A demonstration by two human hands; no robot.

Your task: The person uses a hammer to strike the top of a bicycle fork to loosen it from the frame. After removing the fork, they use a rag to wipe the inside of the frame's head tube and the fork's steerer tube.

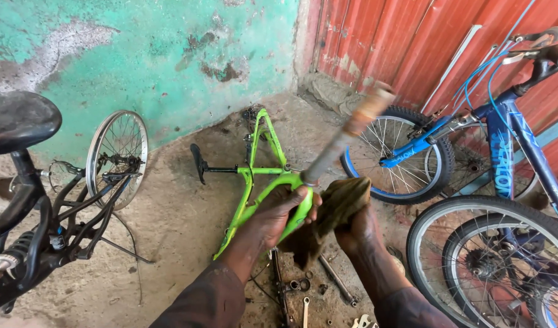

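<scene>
Green frame [273, 185], rag [337, 209] in closed hands [318, 222]

The bright green bicycle frame [262, 182] stands tilted up from the dirt floor, its black saddle [198, 163] pointing left. A grey, rust-spotted steerer tube [347, 135] rises from its head end, slanting up to the right. A dark brown rag [337, 209] is pressed against the tube's base.
</scene>
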